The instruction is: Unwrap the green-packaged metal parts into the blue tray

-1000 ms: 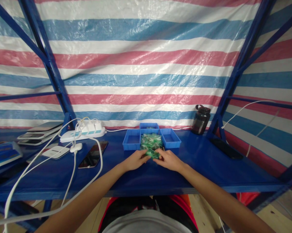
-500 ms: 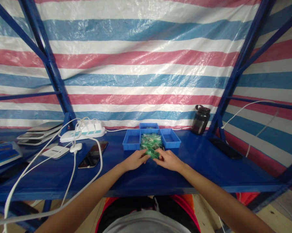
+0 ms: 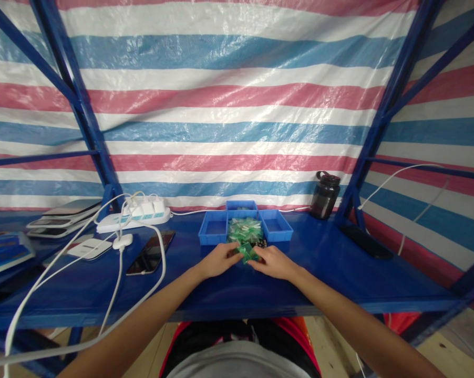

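Between the fingertips of my left hand and my right hand is a small flat green piece, partly translucent at its edges. Both hands pinch it from opposite sides, low over the table, just in front of the bins. Whether it is a circuit board or a wrapped packet is too small to tell. Right behind it, a heap of similar green pieces with some white strips fills the middle blue bin. Some small dark bits show beside my right fingers.
Blue bins stand at the left, right and back of the heap. To the left lie a phone, a white power strip and looping white cables. A dark bottle and a black flat object are at the right.
The green piece has turned between my fingers and now shows more of its flat face. My hands have shifted only slightly.
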Demonstrator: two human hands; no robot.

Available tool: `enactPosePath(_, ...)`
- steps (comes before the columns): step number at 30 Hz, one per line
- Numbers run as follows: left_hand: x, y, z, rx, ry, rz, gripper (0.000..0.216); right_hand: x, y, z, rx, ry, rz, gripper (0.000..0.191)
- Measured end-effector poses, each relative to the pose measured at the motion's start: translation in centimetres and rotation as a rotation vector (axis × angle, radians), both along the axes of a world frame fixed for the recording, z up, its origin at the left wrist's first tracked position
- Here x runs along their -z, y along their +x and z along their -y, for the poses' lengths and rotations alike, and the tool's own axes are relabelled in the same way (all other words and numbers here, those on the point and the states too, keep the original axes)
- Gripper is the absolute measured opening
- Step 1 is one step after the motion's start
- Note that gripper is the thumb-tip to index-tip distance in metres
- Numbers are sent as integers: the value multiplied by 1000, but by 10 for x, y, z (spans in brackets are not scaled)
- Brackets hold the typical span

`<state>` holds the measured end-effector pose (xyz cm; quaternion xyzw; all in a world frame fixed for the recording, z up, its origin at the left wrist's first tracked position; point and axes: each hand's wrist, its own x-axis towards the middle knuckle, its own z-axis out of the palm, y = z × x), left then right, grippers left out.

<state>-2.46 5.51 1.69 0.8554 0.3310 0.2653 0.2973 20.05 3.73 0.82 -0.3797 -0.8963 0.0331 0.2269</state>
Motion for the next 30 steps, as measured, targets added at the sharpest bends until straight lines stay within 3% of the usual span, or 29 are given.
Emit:
enactPosePath(8,-4,0,0,-31,99,66,27,-2,1,0,-39,-12,-2,32)
enactPosePath(15,-4,1,2,-73,27,79,28,-3,3,1,14,-29,-106,25)
enactPosePath(20,-3,2,3,-66,-1,68,30,0,3,1,8,14,-194,37)
enactPosePath(30,2,2,0,-42,-3,57,28,3,3,-1,-62,69,-113,31)
